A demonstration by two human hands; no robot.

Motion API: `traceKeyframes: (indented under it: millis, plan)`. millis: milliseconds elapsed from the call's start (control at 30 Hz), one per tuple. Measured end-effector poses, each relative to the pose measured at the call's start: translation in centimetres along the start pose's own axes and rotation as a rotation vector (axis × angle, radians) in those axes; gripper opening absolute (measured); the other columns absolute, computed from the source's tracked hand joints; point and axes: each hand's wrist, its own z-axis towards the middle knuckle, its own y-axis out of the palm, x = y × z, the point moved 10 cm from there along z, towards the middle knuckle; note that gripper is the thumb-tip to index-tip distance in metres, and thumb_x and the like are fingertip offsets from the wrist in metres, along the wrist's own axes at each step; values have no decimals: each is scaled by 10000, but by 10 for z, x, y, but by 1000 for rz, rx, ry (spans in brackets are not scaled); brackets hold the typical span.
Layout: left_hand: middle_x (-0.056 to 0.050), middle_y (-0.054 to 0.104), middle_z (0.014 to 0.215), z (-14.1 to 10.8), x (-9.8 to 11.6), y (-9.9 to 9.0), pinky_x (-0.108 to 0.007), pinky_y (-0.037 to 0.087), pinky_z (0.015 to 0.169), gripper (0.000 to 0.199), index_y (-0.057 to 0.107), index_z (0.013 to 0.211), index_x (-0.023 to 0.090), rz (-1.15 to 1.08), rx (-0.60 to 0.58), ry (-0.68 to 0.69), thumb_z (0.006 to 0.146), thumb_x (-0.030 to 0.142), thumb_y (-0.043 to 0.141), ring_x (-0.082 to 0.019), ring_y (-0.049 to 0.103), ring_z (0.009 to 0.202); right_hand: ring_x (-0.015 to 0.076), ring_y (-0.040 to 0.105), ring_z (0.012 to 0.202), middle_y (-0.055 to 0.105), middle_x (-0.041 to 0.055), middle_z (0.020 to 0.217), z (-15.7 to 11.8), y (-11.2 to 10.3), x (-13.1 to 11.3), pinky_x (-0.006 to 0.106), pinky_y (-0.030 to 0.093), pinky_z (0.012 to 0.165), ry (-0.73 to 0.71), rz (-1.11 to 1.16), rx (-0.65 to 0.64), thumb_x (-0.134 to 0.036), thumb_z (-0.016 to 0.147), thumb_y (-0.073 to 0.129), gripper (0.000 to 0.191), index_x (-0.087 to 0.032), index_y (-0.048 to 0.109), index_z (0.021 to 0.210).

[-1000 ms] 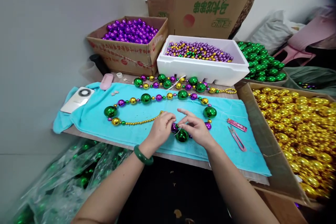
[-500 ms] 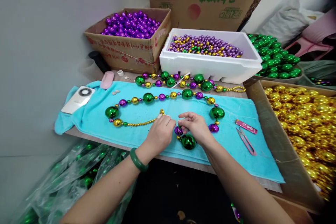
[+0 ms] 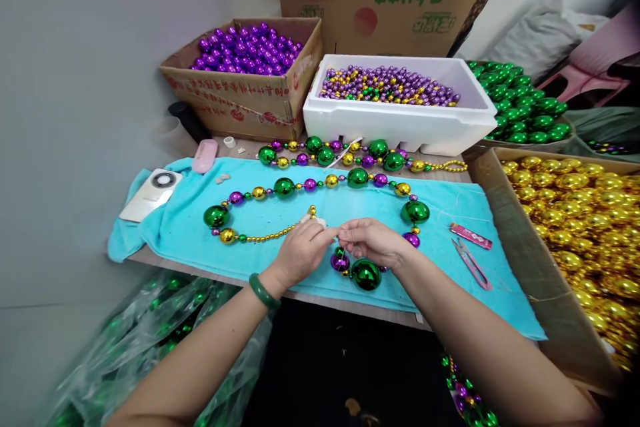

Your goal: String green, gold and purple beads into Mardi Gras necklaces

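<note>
On a turquoise towel (image 3: 270, 263), a necklace of green, purple and gold beads (image 3: 284, 187) lies in a loop. My left hand (image 3: 303, 250), a green bangle on its wrist, is closed at the end of the small gold beads (image 3: 270, 236), fingertips pinched beside my right hand's. My right hand (image 3: 373, 240) pinches a thin pale thread (image 3: 342, 253) that runs down to the necklace's near end. Below the fingers hang or rest a purple bead (image 3: 340, 261) and a large green bead (image 3: 366, 274); which, I cannot tell. My fingers partly hide the joining point.
Pink-handled thread snips (image 3: 473, 263) and a small red packet (image 3: 471, 235) lie at right. A finished-looking bead strand (image 3: 394, 161) lies behind. Around stand a carton of purple beads (image 3: 235, 107), a white foam box (image 3: 400, 123) and a carton of gold beads (image 3: 545, 287). A phone (image 3: 150, 195) lies left.
My right hand has moved slightly down and left, its fingers closing from apart to a pinch against my left fingertips. The large green bead below has shifted a little right.
</note>
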Motion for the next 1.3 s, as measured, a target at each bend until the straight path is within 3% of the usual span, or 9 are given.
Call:
traceKeyframes:
  millis: [67,200,533,800,867,933,1067,1167,1300]
  plan:
    - [-56,619,841,-2,-1,-4,-362,446,874,222,606,1035,176,-114,80,-21,858,136,479,-169,561,870,50,492,446,610,29,562,1,0,4,134,344,366,19,58,-18,-138,550,754,150,-80,642,632]
    - [-30,620,744,0,-5,-14,-359,455,856,171,651,918,197,-266,202,-96,841,132,513,-163,570,849,49,490,458,613,27,575,1,-1,9,134,343,380,17,98,-10,-137,540,760,168,-86,638,643]
    - [-26,664,746,6,-3,-13,-387,460,834,109,657,888,193,-364,159,-89,793,184,602,-173,581,801,44,476,457,581,5,547,-1,0,15,134,340,392,15,153,-5,-149,528,761,175,-95,631,632]
    - [-34,660,740,3,-20,-6,-314,474,748,141,632,794,186,-400,144,-329,858,225,513,-165,584,793,63,474,459,598,14,586,-6,0,9,170,339,394,-51,58,61,-203,571,749,175,-113,619,646]
    - [-21,639,689,2,-23,-1,-296,465,713,161,622,786,186,-410,82,-399,865,237,492,-156,575,738,80,470,452,584,2,570,-9,-5,-2,200,355,413,-170,-150,152,-223,652,694,118,-133,622,676]
    - [3,609,626,1,-27,6,-281,448,690,172,610,777,189,-442,15,-487,868,249,477,-145,566,683,112,508,518,594,6,606,-20,-3,-24,239,408,500,-398,-527,262,-227,747,611,77,-155,638,740]
    - [33,584,591,-6,-38,21,-244,423,630,181,581,763,186,-639,-67,-708,863,286,467,-115,552,590,195,543,786,627,87,798,-49,33,-48,314,426,731,-872,-1359,370,-152,862,458,198,-151,656,874]
    - [38,571,559,-9,-43,32,-232,417,603,200,548,720,179,-812,-71,-820,839,329,489,-107,534,552,208,505,772,607,102,785,-58,49,-43,313,410,717,-1032,-1710,379,-96,872,411,244,-130,645,935]
    - [34,557,523,-11,-49,43,-225,390,544,221,536,689,171,-869,-157,-877,813,352,508,-102,496,507,206,478,734,600,102,767,-60,58,-35,304,394,663,-1110,-1888,310,-92,883,397,266,-105,643,982]
